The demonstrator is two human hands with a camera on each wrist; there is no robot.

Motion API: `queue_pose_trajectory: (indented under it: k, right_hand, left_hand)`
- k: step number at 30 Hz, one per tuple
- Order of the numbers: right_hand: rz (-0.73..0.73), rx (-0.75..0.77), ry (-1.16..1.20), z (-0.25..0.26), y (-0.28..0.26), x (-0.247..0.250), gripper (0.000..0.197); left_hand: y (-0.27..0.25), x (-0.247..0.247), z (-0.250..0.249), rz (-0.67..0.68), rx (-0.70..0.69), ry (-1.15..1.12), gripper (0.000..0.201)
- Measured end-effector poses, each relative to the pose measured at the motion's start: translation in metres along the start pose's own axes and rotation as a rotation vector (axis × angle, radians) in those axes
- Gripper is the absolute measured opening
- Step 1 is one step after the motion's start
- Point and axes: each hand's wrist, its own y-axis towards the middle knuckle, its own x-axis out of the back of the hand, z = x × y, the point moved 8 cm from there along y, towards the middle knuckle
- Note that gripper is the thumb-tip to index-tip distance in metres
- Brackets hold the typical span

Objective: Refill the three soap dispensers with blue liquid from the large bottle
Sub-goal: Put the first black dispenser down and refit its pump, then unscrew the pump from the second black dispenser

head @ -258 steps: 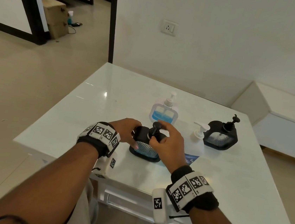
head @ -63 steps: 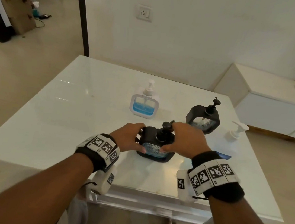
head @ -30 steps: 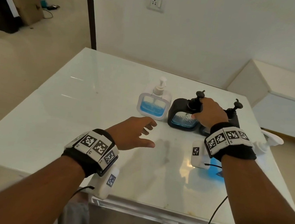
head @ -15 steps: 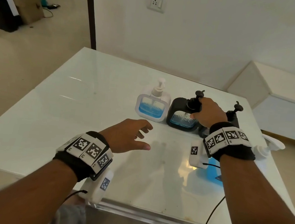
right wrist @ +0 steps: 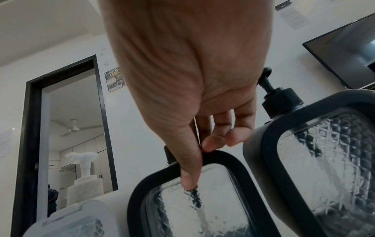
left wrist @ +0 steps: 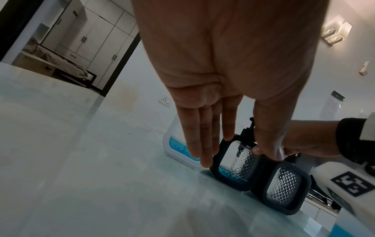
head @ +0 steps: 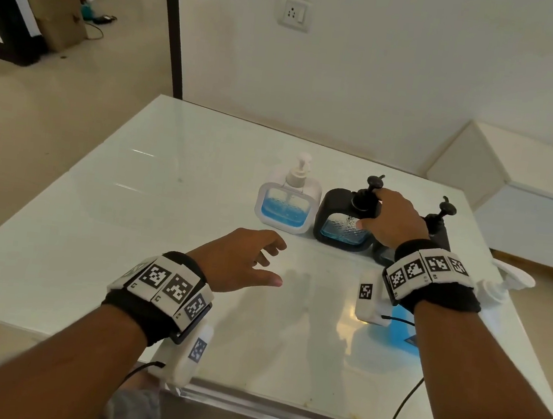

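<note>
Using the middle black dispenser (head: 344,222) as the reference point, since that's where the action is.

Nearest the person, well in front of it, the left hand (head: 241,260) hovers over the counter (head: 128,227) with fingers loosely spread and nothing in it. Looks like it's just waiting, out of the way.

In front and to the right of that dispenser sits the large bottle (head: 497,286), mostly hidden behind the right forearm, so only its white pump top shows, plus a blue glow low on the counter. My guess is it's parked close so it's an easy reach for the next pour.

Then the right hand (head: 392,221) is on the middle black dispenser itself: thumb pressed against the front glass, fingers curled over the top edge by the pump. It has a shallow layer of blue at the bottom. That grip reads like setting it into line.

Touching or just beside it on the left is the white dispenser (head: 284,206), holding blue liquid. Just right of it, the second black dispenser (head: 438,227) looks empty in the wrist views, so I'd say that one's still to do.
</note>
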Motion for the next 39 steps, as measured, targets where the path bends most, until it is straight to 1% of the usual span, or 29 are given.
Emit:
queue_pose_trajectory:
  k: [2,4,7,9,11,14,19,22,24,29,30,32,37,39]
  right_hand:
    - [-0.008,-0.011,0.058,-0.004,-0.003,0.003,0.069]
    - [-0.030,-0.021,0.105,-0.007,-0.008,0.009,0.069]
    - [-0.038,-0.026,0.120,-0.007,-0.017,0.018,0.053]
    - [-0.024,-0.052,0.168,-0.007,-0.024,0.028,0.041]
    - [-0.046,-0.076,0.228,-0.007,-0.033,0.046,0.027]
    - [-0.141,-0.069,0.362,-0.008,-0.052,0.080,0.011]
    - [-0.327,-0.015,0.460,-0.024,-0.095,0.137,0.008]
    - [-0.459,-0.007,0.467,-0.049,-0.116,0.159,0.006]
    - [-0.524,-0.051,0.481,-0.077,-0.122,0.165,0.007]
    - [-0.577,-0.193,0.626,-0.151,-0.121,0.149,0.014]
    - [-0.580,-0.213,0.653,-0.161,-0.118,0.141,0.015]
    - [-0.535,-0.244,0.695,-0.174,-0.110,0.121,0.016]
    - [-0.359,-0.258,0.678,-0.182,-0.093,0.073,0.019]
    - [-0.249,-0.241,0.635,-0.179,-0.094,0.062,0.024]
  left_hand:
    - [0.000,0.000,-0.001,0.001,0.000,0.004,0.056]
    - [0.001,0.001,-0.002,-0.002,-0.004,0.005,0.056]
    - [0.000,0.001,-0.003,-0.004,-0.018,0.010,0.055]
    - [0.000,0.000,-0.005,-0.001,-0.031,0.020,0.054]
    - [0.000,0.000,-0.005,0.001,-0.039,0.014,0.054]
    - [0.000,0.000,-0.005,0.007,-0.045,0.001,0.051]
    - [-0.003,0.000,-0.008,0.001,-0.078,0.024,0.049]
    - [-0.003,-0.001,-0.009,0.001,-0.078,0.025,0.047]
    - [-0.004,-0.002,-0.008,0.004,-0.068,0.015,0.046]
    - [-0.004,-0.006,-0.005,0.025,-0.053,0.021,0.046]
    - [-0.003,-0.008,-0.005,0.033,-0.049,0.021,0.046]
    - [-0.001,-0.010,-0.006,0.048,-0.035,0.010,0.045]
    - [0.001,-0.016,-0.013,0.053,-0.051,-0.033,0.043]
    - [0.002,-0.019,-0.017,0.054,-0.059,-0.039,0.042]
